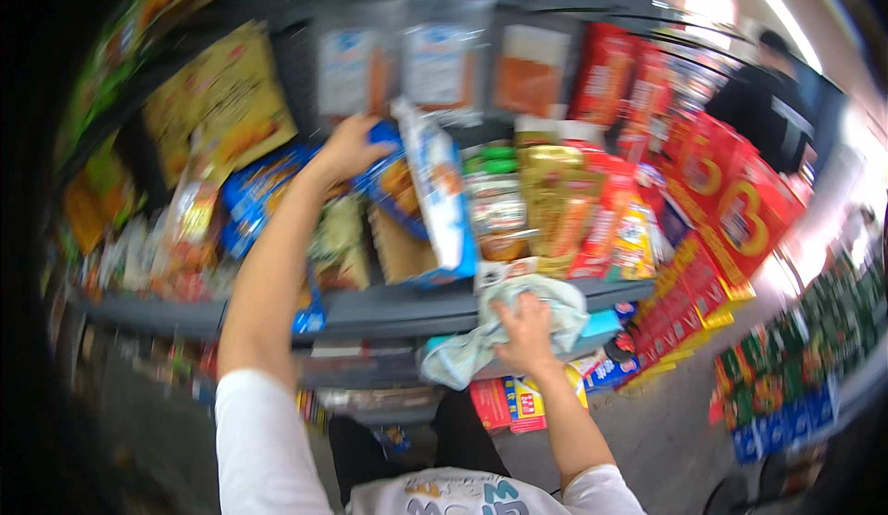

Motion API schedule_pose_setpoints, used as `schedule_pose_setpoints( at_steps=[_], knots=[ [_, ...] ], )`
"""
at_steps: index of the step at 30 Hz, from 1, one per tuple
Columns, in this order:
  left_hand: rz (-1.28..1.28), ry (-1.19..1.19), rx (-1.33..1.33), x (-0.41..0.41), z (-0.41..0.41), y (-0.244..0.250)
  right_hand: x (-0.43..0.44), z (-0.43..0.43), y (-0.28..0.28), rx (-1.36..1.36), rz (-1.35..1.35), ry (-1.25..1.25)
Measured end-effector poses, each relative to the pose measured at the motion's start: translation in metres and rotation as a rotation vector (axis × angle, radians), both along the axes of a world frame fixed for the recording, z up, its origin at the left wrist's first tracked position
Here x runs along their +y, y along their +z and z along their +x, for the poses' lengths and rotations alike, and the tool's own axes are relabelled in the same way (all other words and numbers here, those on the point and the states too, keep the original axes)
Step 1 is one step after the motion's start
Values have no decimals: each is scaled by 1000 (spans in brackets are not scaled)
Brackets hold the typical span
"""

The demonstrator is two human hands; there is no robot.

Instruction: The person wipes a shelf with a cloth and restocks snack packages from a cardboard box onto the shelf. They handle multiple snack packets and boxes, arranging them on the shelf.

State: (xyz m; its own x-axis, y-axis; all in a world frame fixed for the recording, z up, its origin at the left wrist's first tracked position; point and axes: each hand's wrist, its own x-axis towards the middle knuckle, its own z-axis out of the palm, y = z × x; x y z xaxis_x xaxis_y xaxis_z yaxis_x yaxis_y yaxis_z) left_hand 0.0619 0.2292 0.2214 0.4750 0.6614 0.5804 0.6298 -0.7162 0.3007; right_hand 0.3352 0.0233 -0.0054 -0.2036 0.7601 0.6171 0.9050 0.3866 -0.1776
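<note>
My left hand [352, 149] reaches across the shelf and grips the top of a blue snack packet [399, 185]. That packet leans in an open blue-and-white cardboard display box [444, 196]. Lower and to the right, my right hand [526, 328] holds a pale green cloth [461, 352] against the front edge of the shelf [402, 310]. Part of the cloth hangs below the edge. Behind it stand jars with green lids [499, 203]. Another blue packet [253, 189] lies left of my left forearm, beside a greenish packet [340, 241].
Yellow packets [232, 109] stand at the left, and clear pouches [437, 64] hang at the back. Gold and red packets [555, 196] fill the shelf's right side. Stacked red boxes [735, 189] rise beyond its end. A person in black [763, 106] stands farther back. Green cartons [777, 362] are stacked at right.
</note>
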Motion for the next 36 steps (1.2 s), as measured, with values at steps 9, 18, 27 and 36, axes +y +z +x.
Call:
schedule_pose_setpoints(
  at_steps=[9,18,27,36],
  knots=[
    [33,50,368,-23,33,4,-4,-38,74,69,19,232],
    [-340,58,-333,-39,-36,66,21,-60,98,-77,-190,174],
    [-409,278,-1055,-13,-156,5,24,-65,92,-103,-202,187],
    [-62,746,-492,19,-140,-37,22,-60,82,-70,-215,200]
  ],
)
